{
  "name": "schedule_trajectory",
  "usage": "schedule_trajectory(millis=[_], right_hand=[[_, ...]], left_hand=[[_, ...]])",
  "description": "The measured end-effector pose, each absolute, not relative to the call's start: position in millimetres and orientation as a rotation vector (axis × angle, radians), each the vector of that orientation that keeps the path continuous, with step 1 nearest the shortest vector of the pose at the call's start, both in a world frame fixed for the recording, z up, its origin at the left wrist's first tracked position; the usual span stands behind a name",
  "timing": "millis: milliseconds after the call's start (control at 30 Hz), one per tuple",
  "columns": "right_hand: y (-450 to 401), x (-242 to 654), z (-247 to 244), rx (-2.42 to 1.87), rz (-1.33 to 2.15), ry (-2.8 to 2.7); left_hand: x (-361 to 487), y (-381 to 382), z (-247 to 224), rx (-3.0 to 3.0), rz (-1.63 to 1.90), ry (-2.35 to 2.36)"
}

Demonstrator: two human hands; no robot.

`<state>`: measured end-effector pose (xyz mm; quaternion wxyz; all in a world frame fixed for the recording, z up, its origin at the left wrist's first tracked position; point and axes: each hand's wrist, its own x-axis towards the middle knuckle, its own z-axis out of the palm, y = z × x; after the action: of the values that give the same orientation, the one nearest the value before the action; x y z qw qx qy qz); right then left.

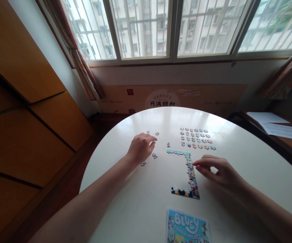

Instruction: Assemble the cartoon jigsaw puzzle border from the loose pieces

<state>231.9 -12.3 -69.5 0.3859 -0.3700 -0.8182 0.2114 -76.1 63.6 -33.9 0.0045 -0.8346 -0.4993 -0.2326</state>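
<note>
My left hand [141, 147] hovers over the left part of the table, thumb and forefinger apart, with no piece visible between them. Around it lie loose jigsaw pieces: one piece [157, 134] beyond the fingertips, another [155, 155] nearer me, and one [143, 163] beside the wrist. My right hand [218, 168] has its fingers curved and slightly apart, the fingertips at the right edge of the joined puzzle border [191, 175]. This border forms a bracket, open to the left. A single piece [168, 144] sits just above its top-left end.
Several loose pieces [196, 138] stand in rows at the far right. A blue Bluey picture sheet [188, 226] lies at the near edge of view. The round white table [125, 216] faces a window wall; papers [280, 130] rest on a side desk at right.
</note>
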Motion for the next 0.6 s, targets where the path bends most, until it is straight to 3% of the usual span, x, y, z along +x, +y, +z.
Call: schedule_trajectory(millis=[200,600], right_hand=[[-16,227,-64,-0.892,0.445,-2.117],[-17,235,-58,-0.959,0.405,-2.081]], left_hand=[[-31,69,-13,-2.695,-0.135,-1.850],[18,108,-6,-2.515,0.201,-1.993]])
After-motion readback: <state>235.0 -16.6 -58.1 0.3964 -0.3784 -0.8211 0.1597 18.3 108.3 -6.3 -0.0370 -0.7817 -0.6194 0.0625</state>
